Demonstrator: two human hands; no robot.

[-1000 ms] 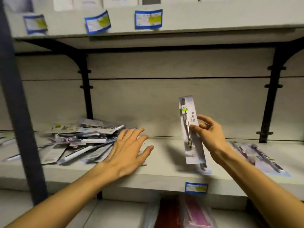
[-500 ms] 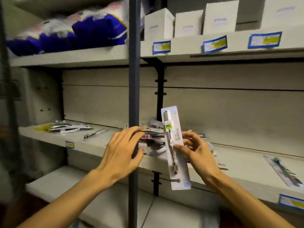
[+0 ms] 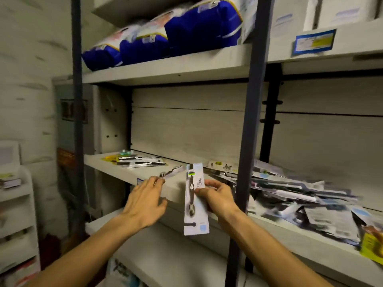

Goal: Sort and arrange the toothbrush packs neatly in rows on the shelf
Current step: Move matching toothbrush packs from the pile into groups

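My right hand holds a white toothbrush pack upright by its right edge, in front of the shelf. My left hand hovers just left of it, fingers spread, empty, its fingertips near a loose pack at the shelf's front edge. A few packs lie side by side at the shelf's far left. A jumbled heap of packs fills the shelf to the right of a dark upright post.
Blue and white bagged goods sit on the shelf above, with white boxes and a price label further right. A second post stands at left. A white cabinet is at the far left. A lower shelf lies below.
My view has swung left along the shelving. My right hand carried the pack left past the dark post to the left bay; my left hand moved with it, still empty.
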